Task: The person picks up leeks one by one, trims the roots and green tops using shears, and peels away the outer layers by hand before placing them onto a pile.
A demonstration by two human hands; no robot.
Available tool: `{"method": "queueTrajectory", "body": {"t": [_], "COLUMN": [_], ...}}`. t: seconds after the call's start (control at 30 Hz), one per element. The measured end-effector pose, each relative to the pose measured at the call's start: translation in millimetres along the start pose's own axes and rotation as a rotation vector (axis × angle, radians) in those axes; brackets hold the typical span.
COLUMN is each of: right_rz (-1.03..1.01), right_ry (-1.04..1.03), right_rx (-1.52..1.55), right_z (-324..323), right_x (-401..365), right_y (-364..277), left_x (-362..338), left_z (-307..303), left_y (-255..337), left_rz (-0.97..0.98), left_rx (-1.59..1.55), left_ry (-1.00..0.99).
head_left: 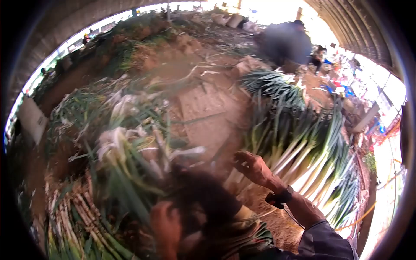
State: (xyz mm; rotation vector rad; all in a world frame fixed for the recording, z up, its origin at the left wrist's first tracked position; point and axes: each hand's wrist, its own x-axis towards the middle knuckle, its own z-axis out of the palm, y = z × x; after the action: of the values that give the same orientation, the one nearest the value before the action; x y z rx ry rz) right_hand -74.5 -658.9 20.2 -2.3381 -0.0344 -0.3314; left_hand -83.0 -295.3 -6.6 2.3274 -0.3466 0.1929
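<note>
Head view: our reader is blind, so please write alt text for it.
The left hand grips a blurred bunch of leeks; the open right hand hovers beside a stacked leek pile on a soil floor, a person far behind.

Your left hand (pixel 167 225) is gripping a blurred leek bunch (pixel 125 173); your right hand (pixel 253 167) is hovering, fingers (pixel 241 160) spread, beside stacked leeks (pixel 303 147).

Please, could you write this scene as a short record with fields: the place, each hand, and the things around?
place: earth floor under an arched tunnel roof
left hand: low in the picture, seems closed on a bunch of leeks, which is blurred
right hand: open, fingers spread, beside the stacked leeks
right wrist: black watch
ground: cardboard sheet in the middle
background: person in dark clothes, far off
</note>
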Motion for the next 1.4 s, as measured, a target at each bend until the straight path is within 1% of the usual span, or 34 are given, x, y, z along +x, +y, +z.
{"method": "queueTrajectory", "body": {"t": [0.03, 0.07, 0.13, 0.23, 0.27, 0.37, 0.4, 0.43, 0.57, 0.6, 0.73, 0.97, 1.4], "right_rz": [-0.109, -0.18, -0.313, -0.447, -0.495, -0.577, -0.56, -0.658, -0.537, -0.532, -0.557, -0.599, -0.618], "right_ry": [-0.045, -0.059, -0.083, -0.17, -0.094, -0.184, -0.199, -0.189, -0.265, -0.246, -0.234, -0.263, -0.254], "right_rx": [-0.019, 0.004, 0.049, -0.068, -0.018, -0.002, -0.1, -0.143, -0.097, -0.069, -0.145, -0.059, -0.097], "right_z": [14.0, 25.8, 48.7, 91.6, 103.2, 122.7, 127.0, 129.6, 128.3, 128.6, 130.9, 131.4, 129.7], "right_x": [12.1, 22.2, 37.0, 50.6, 52.8, 51.7, 49.1, 51.0, 54.9, 54.9, 53.3, 55.4, 53.5], "right_y": [-18.9, -40.5, -73.1, -81.8, -87.3, -82.3, -80.4, -77.9, -77.1, -77.9, -78.2, -80.6, -77.6], "left_x": [3.0, 6.9, 8.8, 6.3, 6.0, 5.8, 7.9, 10.0, 12.0, 13.1, 11.4, 12.0, 10.0], "left_z": [8.5, 10.2, 17.6, 26.1, 28.6, 30.7, 29.2, 27.3, 23.4, 24.4, 21.2, 21.8, 24.3], "left_y": [-2.0, 1.3, -3.5, -2.9, -3.1, -5.7, -5.3, -3.6, 2.7, 0.2, 3.0, 6.0, 6.5], "left_rz": [0.098, 0.103, 0.185, 0.243, 0.265, 0.222, 0.229, 0.235, 0.22, 0.239, 0.217, 0.191, 0.182], "left_rx": [0.029, 0.047, 0.065, 0.151, 0.186, 0.197, 0.195, 0.194, 0.182, 0.164, 0.196, 0.187, 0.183], "left_ry": [0.021, -0.004, 0.055, 0.095, 0.109, 0.075, 0.081, 0.087, 0.084, 0.103, 0.102, 0.078, 0.071]}}
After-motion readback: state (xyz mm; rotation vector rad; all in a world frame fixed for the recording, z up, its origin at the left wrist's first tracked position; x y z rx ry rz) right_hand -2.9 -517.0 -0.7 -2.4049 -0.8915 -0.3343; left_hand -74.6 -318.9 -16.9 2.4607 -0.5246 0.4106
